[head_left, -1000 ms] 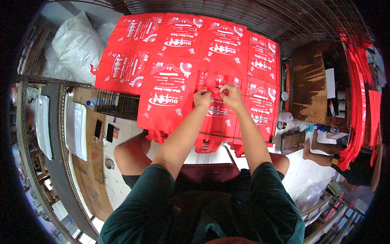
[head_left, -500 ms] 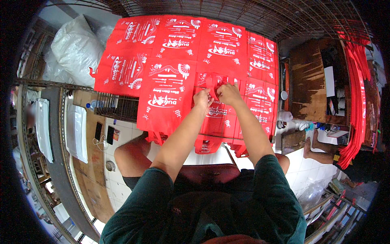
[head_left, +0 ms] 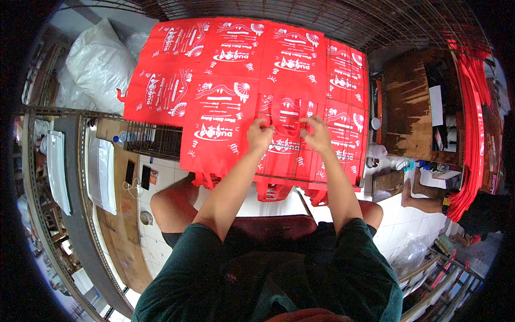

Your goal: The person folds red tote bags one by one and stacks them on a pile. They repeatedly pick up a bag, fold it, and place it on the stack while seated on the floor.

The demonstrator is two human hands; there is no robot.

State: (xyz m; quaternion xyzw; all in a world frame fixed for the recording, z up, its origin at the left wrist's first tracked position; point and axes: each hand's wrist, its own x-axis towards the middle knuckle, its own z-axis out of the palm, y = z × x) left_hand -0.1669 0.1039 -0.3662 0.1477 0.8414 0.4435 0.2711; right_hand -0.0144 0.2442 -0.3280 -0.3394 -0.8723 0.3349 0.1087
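A red fabric bag (head_left: pixel 280 165) with white print lies in front of me on a spread of similar red printed pieces. Its red strap handle (head_left: pixel 288 131) forms a loop between my hands. My left hand (head_left: pixel 259 135) is closed, thumb and fingertips pinched at the loop's left side. At the right side, the curled fingers of my right hand (head_left: pixel 317 134) close on the strap; the fingertips are slightly blurred. Both palms hover just above the printed fabric.
Red pieces (head_left: pixel 292 64) cover the wire-mesh table, some hanging off its front edge. A white plastic sack (head_left: pixel 102 64) stands at far left. Long red strips (head_left: pixel 471 134) hang at right, near another person's legs (head_left: pixel 421 196). Two phones (head_left: pixel 146 177) lie at left.
My hands have moved apart and slightly toward me. The strap loop between them is now spread wider and shows more clearly.
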